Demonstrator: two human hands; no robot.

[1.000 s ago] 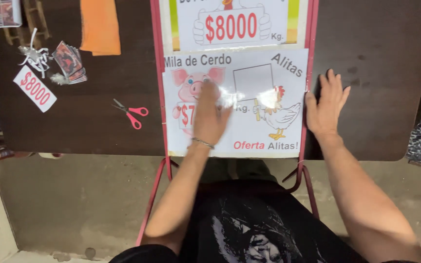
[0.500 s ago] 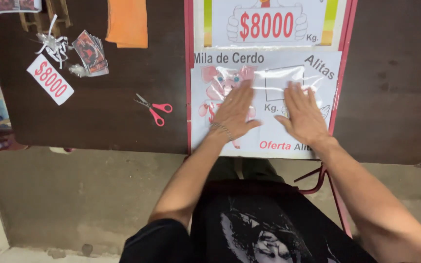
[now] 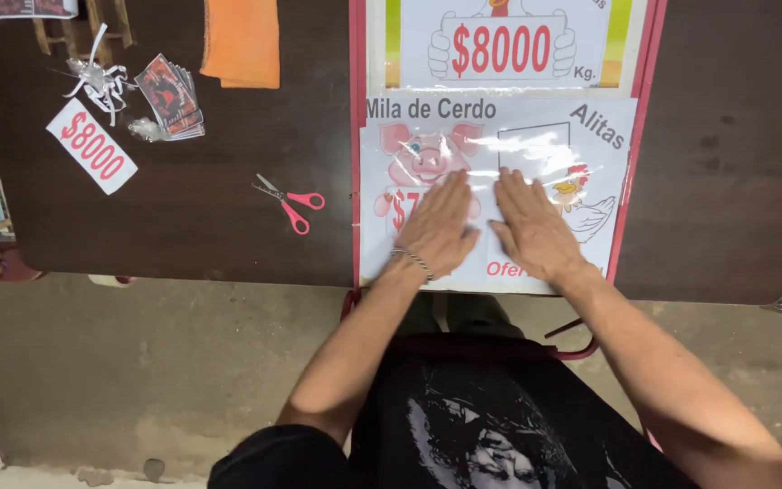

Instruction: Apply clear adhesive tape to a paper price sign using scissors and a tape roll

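Your two hands, left (image 3: 439,228) and right (image 3: 533,228), lie flat side by side on a poster (image 3: 590,181) on the counter (image 3: 228,217). Scissors (image 3: 290,201) lie left of it, a price tag (image 3: 91,146) farther left.

Glossy plastic film over paper poster (image 3: 500,195); matt dark wood table (image 3: 183,217).

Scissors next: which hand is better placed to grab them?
Left, probably. The left hand lies flat on the poster, on the side facing the red-handled scissors, which lie on the dark table left of it. The right hand would have to cross over.
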